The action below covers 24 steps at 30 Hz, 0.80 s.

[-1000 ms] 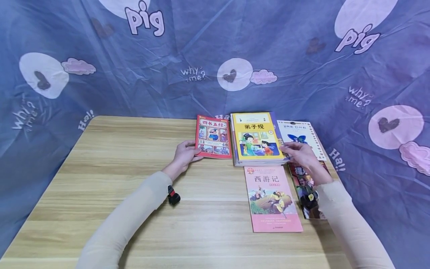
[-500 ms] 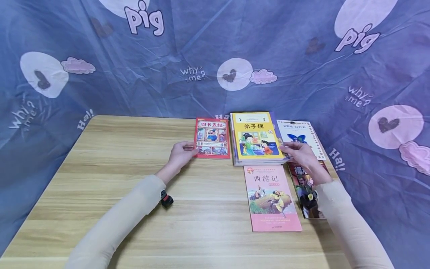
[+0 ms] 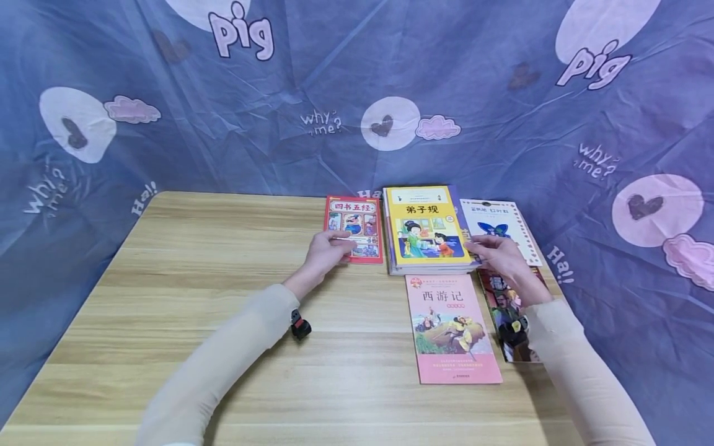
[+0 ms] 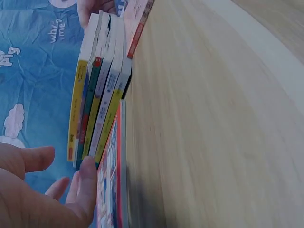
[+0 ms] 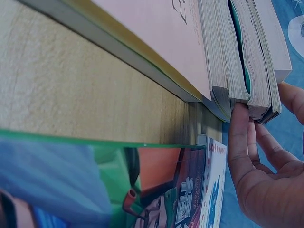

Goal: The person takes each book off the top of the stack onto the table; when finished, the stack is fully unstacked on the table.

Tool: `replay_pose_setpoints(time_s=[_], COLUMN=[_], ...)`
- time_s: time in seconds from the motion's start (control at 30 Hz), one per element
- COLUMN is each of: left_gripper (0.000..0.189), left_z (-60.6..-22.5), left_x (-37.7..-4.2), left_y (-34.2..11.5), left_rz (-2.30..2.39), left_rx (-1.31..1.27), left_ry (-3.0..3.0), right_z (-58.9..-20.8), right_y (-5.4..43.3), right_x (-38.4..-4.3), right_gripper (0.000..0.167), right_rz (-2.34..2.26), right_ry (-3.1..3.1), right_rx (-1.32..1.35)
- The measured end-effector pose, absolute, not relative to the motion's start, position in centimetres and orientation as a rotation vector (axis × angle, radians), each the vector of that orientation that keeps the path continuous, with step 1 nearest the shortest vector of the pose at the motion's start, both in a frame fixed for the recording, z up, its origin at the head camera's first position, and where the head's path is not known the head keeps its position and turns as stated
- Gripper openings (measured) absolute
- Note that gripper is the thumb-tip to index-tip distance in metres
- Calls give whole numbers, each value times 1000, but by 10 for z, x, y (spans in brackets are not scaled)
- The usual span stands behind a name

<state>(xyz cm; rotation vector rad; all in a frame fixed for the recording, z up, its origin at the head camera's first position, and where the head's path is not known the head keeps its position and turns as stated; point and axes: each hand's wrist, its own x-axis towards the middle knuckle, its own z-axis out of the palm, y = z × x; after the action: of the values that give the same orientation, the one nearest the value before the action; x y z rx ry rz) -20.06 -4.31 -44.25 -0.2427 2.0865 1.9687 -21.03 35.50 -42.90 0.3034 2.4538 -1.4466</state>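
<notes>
My left hand (image 3: 330, 249) reaches over the lower left part of a thin red book (image 3: 370, 214) lying on the table. In the left wrist view its thumb and fingers (image 4: 86, 183) are apart, with fingertips close above the red cover. Beside the red book stands a stack of books (image 3: 429, 270) topped by a yellow book (image 3: 415, 214). My right hand (image 3: 504, 263) grips the stack's right side. In the right wrist view its fingertips (image 5: 240, 116) tuck under the jutting books while the thumb lies by the top book's corner.
A pink book (image 3: 454, 365) lies in front of the stack. On the right are a white book with a blue butterfly (image 3: 524, 232) and a dark comic-style book (image 3: 499, 303), partly hidden by the right hand and wrist. A blue printed cloth (image 3: 251, 136) hangs behind the wooden table (image 3: 195, 260).
My left hand drew back left to the red book's edge, then moved right over its cover. The red book shifted slightly and now lies straighter. My right hand and the stack have stayed put.
</notes>
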Motion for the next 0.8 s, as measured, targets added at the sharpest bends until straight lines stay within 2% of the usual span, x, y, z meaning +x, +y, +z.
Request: replay_pose_setpoints(time_s=[0.37,0.8], left_gripper=[49,49], left_z=[-456,-461], left_x=[-212,-213], left_y=[-2,33], left_rz=[2085,2129], left_rx=[-135,-131], left_ry=[1939,1909], right_z=[-427,-427], right_y=[354,354], right_x=[-208,-207], right_gripper=[75,79], right_rz=[-1440,-1433], right_ry=[2465,2446], right_rx=[303,298])
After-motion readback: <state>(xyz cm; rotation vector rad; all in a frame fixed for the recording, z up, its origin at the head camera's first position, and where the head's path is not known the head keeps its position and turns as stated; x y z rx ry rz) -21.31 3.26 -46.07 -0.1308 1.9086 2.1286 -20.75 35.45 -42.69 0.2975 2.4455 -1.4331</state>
